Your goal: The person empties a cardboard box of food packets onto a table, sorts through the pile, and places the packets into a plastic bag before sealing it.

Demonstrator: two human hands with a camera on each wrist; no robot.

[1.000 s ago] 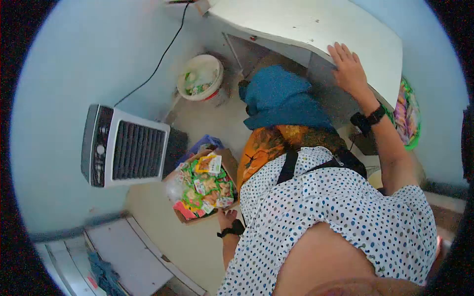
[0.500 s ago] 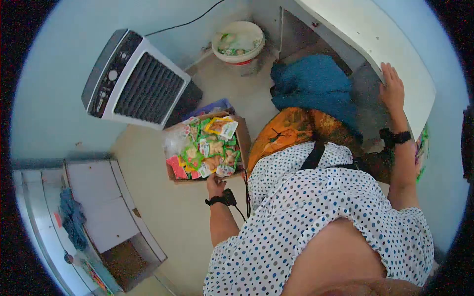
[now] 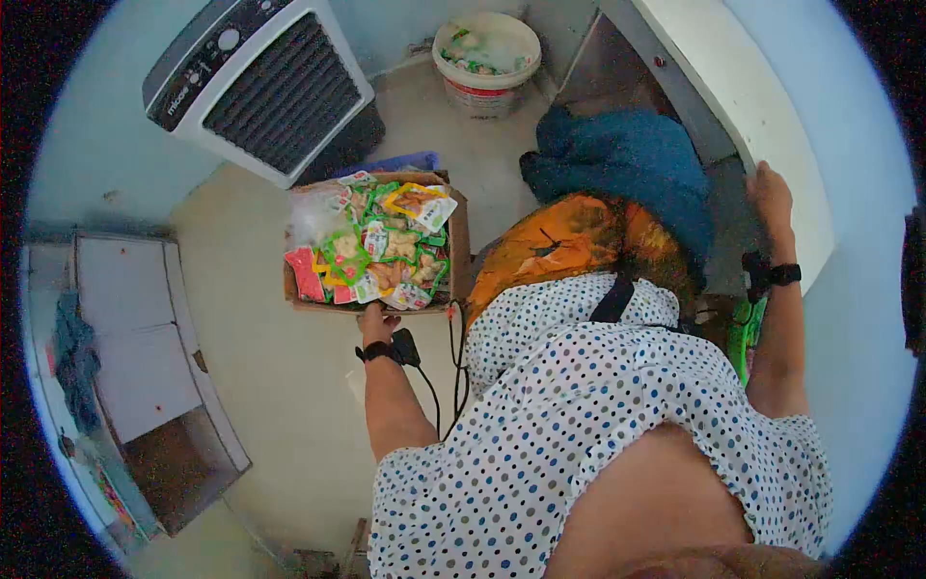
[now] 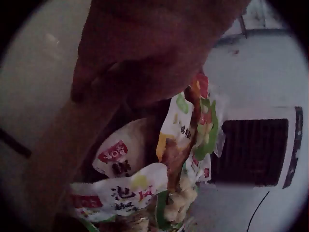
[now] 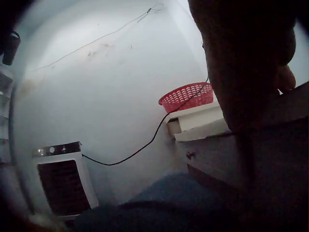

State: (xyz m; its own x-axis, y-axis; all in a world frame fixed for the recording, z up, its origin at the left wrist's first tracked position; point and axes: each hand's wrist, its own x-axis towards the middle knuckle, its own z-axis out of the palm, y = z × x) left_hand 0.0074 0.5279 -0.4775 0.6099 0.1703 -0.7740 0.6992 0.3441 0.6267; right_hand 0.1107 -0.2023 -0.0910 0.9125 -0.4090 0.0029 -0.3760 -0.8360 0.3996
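In the head view a cardboard box (image 3: 459, 236), heaped with sealed snack packets (image 3: 391, 241), stands on the floor left of the person's legs. My left hand (image 3: 377, 326) is at its near wall. The left wrist view shows that hand (image 4: 145, 53) gripping the top of the box wall (image 4: 63, 150), close beside white packets with red labels (image 4: 116, 193). On the other side my right hand (image 3: 772, 201) holds the edge of a white tabletop (image 3: 801, 174). In the right wrist view this hand (image 5: 246, 63) is dark, with fingertips over the table edge.
An air cooler (image 3: 280, 92) stands behind the box, beside a blue crate (image 3: 410, 162). A white bucket (image 3: 487, 82) with more packets is against the wall. Blue cloth (image 3: 617, 159) covers the person's knees. A red basket (image 5: 188, 98) sits on the table; a cabinet (image 3: 130, 318) is at left.
The left hand has come out to the box's near wall as the arm extended. The right hand has gone from lying flat on the tabletop to its edge. The head view has shifted.
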